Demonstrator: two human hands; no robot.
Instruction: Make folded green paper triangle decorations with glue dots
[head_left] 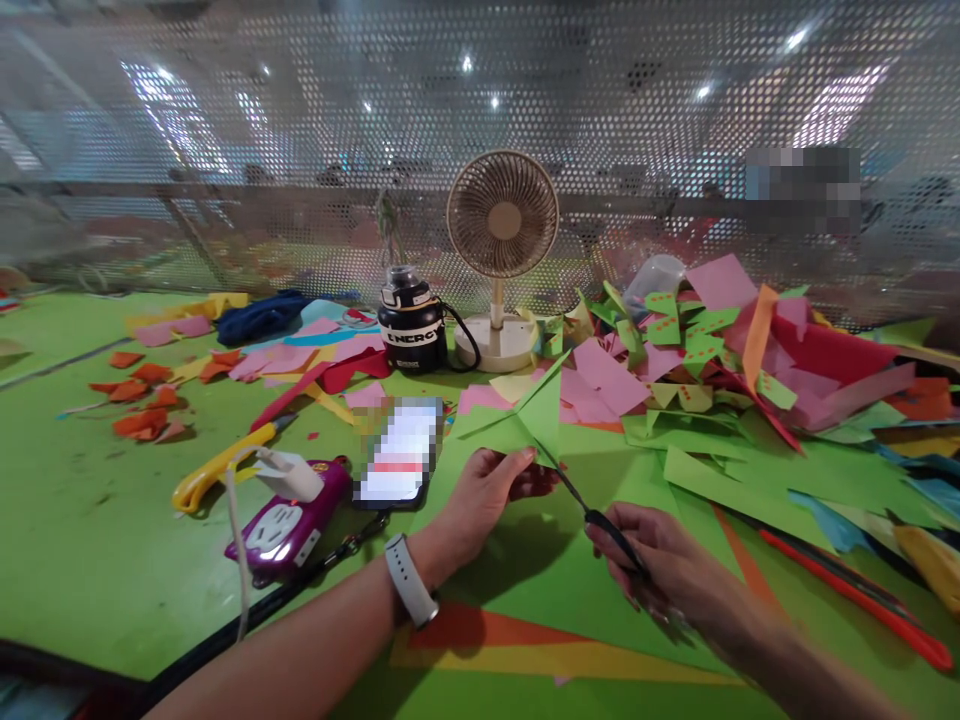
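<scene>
My left hand (480, 500), with a pale watch strap at the wrist, pinches a light green folded paper piece (541, 415) between thumb and fingers. In my right hand (652, 560) is a pair of scissors (613, 530) with black handles. Their narrow blades point up and left and meet the paper's lower edge; whether they are parted is unclear. Beneath both hands lie larger flat green sheets (555, 590), with orange and yellow sheets (480, 630) showing at the near edge.
A phone (401, 455), a purple power socket (281, 530) with a plug and cable, and a yellow-handled tool (225, 470) lie left. Behind stand a black bottle (411, 330) and a fan (502, 215). Coloured paper scraps (607, 375) heap right, near a red-edged tool (855, 595).
</scene>
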